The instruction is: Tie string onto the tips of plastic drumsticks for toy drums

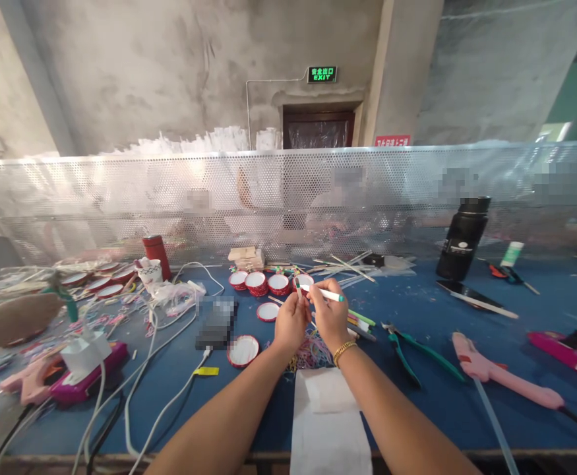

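Right now both hands meet at frame centre, just above the blue table (417, 396). Right hand (332, 315) has its fingers pinched on a white stick (324, 293) w/ a green tip, held nearly level and pointing toward the right. Left hand (291, 322) has its fingers closed narrow on a short thin green-and-white piece (298, 287), held upright and close to the stick's left end (touching or not, can't tell). A gold bracelet (344, 351) sits on the right wrist.

Below the hands lie coloured rubber bands (312, 353) and a white paper sheet (328, 415). Red-rimmed round lids (257, 282) sit just behind and left of the hands. Green-handled pliers (409, 346) lie right of the hands, and a pink glue gun (496, 375) lies further right. A black bottle (462, 237) stands at upper right, near the perforated metal screen (120, 191).
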{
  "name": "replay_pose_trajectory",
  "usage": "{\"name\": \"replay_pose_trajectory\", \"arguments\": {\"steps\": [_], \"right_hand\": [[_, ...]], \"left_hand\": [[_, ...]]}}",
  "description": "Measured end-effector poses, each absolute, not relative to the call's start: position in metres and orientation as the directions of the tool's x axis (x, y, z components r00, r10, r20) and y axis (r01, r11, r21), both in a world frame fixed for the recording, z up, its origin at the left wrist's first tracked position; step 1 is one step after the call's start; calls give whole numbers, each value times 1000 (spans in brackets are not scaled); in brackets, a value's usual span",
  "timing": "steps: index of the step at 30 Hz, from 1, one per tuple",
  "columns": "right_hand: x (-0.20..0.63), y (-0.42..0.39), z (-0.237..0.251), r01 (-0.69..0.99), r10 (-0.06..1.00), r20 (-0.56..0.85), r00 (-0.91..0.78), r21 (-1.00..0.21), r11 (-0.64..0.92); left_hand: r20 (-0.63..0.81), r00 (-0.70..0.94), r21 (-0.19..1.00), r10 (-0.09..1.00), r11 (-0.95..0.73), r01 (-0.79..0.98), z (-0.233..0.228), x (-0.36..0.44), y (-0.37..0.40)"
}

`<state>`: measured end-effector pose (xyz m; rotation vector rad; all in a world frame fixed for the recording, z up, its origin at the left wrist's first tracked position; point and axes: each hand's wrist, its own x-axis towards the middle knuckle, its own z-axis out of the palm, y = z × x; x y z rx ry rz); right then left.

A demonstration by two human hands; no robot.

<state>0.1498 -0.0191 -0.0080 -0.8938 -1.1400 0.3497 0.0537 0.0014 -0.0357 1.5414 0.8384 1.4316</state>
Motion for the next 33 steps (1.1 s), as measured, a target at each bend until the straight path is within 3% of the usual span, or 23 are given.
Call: {"name": "replay_pose_trajectory", "arguments": {"steps": [33], "right_hand": [[150, -19, -7, 175, 655, 625, 424, -766, 618]], "left_hand": [[432, 128, 901, 893, -421, -102, -34, 55, 0]]}}
